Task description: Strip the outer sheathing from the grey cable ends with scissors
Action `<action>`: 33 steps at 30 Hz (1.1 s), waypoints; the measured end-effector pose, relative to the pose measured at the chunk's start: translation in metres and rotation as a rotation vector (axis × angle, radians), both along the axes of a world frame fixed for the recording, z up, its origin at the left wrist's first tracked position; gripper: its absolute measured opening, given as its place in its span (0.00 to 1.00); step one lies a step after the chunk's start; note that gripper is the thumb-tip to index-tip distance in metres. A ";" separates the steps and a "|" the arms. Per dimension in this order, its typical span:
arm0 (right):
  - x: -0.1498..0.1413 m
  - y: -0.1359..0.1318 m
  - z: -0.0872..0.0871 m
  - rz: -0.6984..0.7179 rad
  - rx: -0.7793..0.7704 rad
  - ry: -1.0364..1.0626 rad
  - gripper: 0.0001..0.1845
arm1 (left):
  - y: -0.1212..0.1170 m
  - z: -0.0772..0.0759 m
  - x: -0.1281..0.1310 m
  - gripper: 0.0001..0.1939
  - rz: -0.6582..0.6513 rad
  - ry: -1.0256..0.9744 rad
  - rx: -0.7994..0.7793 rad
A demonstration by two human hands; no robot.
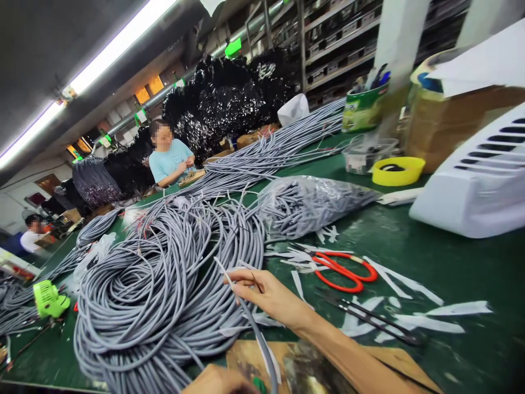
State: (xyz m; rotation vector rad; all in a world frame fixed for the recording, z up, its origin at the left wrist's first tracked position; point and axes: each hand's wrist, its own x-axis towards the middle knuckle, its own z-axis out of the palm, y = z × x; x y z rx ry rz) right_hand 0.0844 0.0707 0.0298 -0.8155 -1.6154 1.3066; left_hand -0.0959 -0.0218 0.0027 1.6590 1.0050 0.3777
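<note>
My right hand (258,290) pinches a grey cable (257,334) near its end, where a thin whitish tip sticks up past the fingers. From there the cable curves down to the bottom edge, beside a white strip. My left hand (219,380) shows only in part at the bottom edge, close to a cardboard-coloured board (241,355); its fingers are hidden. A large coil of grey cable (135,295) lies left of my right hand. Red-handled scissors (344,272) and a dark slim hand tool (379,320) lie to the right among white strips (430,323).
A clear plastic bag (307,205) of short grey pieces lies behind the scissors. Long cables (262,158) stretch across the green table (459,262). A yellow tape roll (397,172), a green can (363,109) and a white vented device (471,191) stand right. Two other people sit farther off.
</note>
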 end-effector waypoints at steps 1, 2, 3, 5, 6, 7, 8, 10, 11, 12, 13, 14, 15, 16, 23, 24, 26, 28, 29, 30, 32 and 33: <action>-0.001 -0.003 0.000 0.028 -0.024 0.046 0.15 | 0.000 0.003 0.010 0.27 0.070 -0.072 -0.002; -0.002 -0.005 0.000 0.058 -0.056 0.083 0.15 | 0.001 0.008 0.021 0.32 0.129 -0.125 0.019; -0.003 -0.007 0.000 0.080 -0.087 0.109 0.16 | 0.003 0.013 0.032 0.34 0.302 -0.238 0.075; -0.002 -0.009 0.000 0.101 -0.127 0.137 0.17 | 0.013 0.026 0.053 0.28 0.601 -0.360 0.155; 0.000 -0.008 0.001 0.096 -0.136 0.157 0.18 | 0.019 0.032 0.059 0.27 0.666 -0.389 0.133; 0.002 -0.008 0.002 0.077 -0.139 0.183 0.19 | 0.027 0.038 0.064 0.27 0.662 -0.407 0.093; 0.004 -0.007 0.004 0.050 -0.144 0.212 0.20 | 0.034 0.043 0.066 0.28 0.621 -0.405 0.065; 0.008 -0.004 0.007 -0.022 -0.151 0.269 0.21 | 0.048 0.052 0.063 0.28 0.536 -0.376 0.024; 0.010 -0.003 0.009 -0.073 -0.147 0.293 0.21 | 0.053 0.054 0.060 0.28 0.512 -0.353 0.013; 0.010 -0.002 0.009 -0.128 -0.136 0.310 0.22 | 0.058 0.056 0.058 0.27 0.506 -0.329 0.017; 0.010 -0.001 0.009 -0.179 -0.122 0.315 0.22 | 0.061 0.056 0.055 0.27 0.515 -0.308 0.033; 0.009 0.000 0.009 -0.222 -0.111 0.310 0.22 | 0.062 0.055 0.053 0.26 0.536 -0.293 0.061; 0.008 0.000 0.008 -0.251 -0.106 0.296 0.22 | 0.063 0.053 0.052 0.25 0.562 -0.283 0.094; 0.007 0.000 0.006 -0.263 -0.109 0.277 0.22 | 0.062 0.050 0.052 0.24 0.586 -0.277 0.121; 0.000 -0.004 0.000 -0.203 -0.146 0.137 0.20 | 0.058 0.038 0.049 0.19 0.637 -0.271 0.109; -0.001 -0.004 -0.001 -0.189 -0.148 0.121 0.19 | 0.058 0.038 0.048 0.19 0.635 -0.275 0.102; -0.003 -0.004 -0.002 -0.157 -0.139 0.097 0.19 | 0.058 0.038 0.048 0.19 0.618 -0.286 0.087; -0.004 -0.004 -0.003 -0.159 -0.105 0.075 0.19 | 0.058 0.038 0.048 0.19 0.610 -0.309 0.057; -0.005 -0.004 -0.004 -0.185 -0.078 0.056 0.19 | 0.059 0.038 0.049 0.19 0.615 -0.322 0.043; -0.006 -0.005 -0.005 -0.233 -0.047 0.034 0.19 | 0.059 0.039 0.049 0.18 0.627 -0.330 0.038; -0.007 -0.006 -0.007 -0.367 0.026 -0.038 0.17 | 0.060 0.039 0.048 0.17 0.667 -0.321 0.073; -0.007 -0.008 -0.008 -0.438 0.080 -0.089 0.16 | 0.060 0.040 0.047 0.17 0.694 -0.308 0.110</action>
